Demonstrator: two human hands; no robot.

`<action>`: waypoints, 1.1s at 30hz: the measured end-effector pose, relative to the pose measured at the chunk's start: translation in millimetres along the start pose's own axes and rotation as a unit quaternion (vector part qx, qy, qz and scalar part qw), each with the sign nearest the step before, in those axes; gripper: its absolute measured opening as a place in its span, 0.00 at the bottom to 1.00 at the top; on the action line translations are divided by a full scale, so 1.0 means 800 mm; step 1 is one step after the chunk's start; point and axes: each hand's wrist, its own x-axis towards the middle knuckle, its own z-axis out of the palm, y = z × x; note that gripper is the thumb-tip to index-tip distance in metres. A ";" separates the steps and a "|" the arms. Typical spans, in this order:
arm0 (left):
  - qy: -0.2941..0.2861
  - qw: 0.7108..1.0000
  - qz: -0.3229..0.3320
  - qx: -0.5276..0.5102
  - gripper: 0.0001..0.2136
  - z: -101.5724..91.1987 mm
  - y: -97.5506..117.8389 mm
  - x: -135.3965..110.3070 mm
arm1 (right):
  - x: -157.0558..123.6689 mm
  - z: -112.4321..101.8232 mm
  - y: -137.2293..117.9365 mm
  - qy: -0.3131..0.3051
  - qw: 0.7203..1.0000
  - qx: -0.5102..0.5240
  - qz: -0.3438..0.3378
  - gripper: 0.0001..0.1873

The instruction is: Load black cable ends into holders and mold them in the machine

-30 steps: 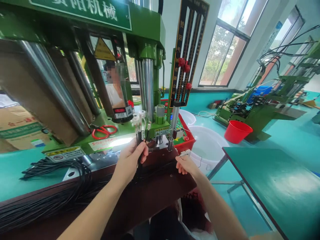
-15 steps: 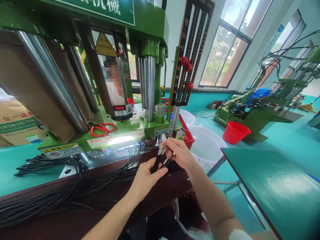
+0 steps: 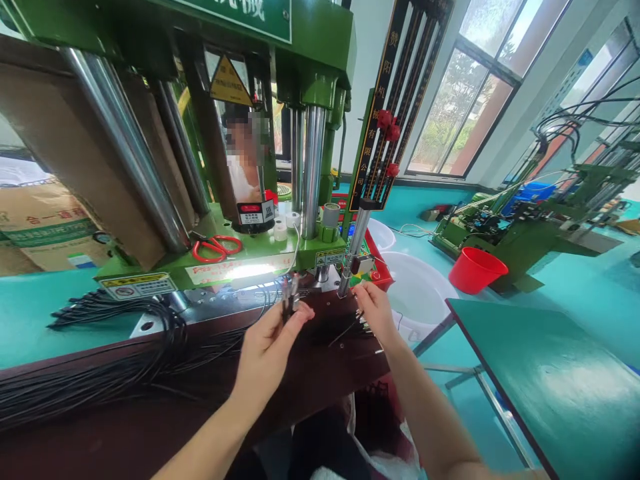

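My left hand [image 3: 270, 343] pinches a small bunch of black cables with metal tips [image 3: 289, 300], held upright in front of the green press machine [image 3: 240, 127]. My right hand [image 3: 376, 312] is curled over the dark brown bench [image 3: 165, 420], its fingers closed on several black cable ends with metal plugs [image 3: 361, 325] that point left and down. A long bundle of black cables [image 3: 100, 373] runs along the bench to the left.
Red-handled scissors [image 3: 216, 248] and white tape rolls [image 3: 286, 225] lie on the machine's green base. A person stands behind the machine. White tubs [image 3: 417, 293] and a red bucket [image 3: 476, 270] stand on the floor at right, beside a green table [image 3: 550, 380].
My hands have drawn apart: the left lifted its cable bunch up and left toward the machine, the right moved right and down with a few cable ends.
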 end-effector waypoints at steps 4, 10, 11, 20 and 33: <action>0.042 0.992 -0.021 -0.116 0.08 -0.040 0.025 -0.009 | 0.001 -0.003 0.031 0.034 0.997 -0.060 0.021 0.18; -0.036 0.972 -0.134 -0.188 0.10 -0.019 0.014 0.015 | -0.024 -0.006 -0.041 -0.139 0.990 0.032 0.019 0.12; -0.064 0.969 -0.154 -0.180 0.11 -0.004 0.006 0.018 | -0.026 -0.007 -0.058 -0.162 0.985 0.062 0.016 0.11; -0.273 0.867 -0.308 -0.280 0.15 0.047 -0.050 -0.017 | -0.026 0.014 -0.049 -0.249 0.954 0.160 0.052 0.11; -0.231 0.865 -0.363 -0.258 0.17 0.058 -0.074 -0.031 | -0.003 0.017 -0.068 -0.439 0.889 -0.011 -0.130 0.23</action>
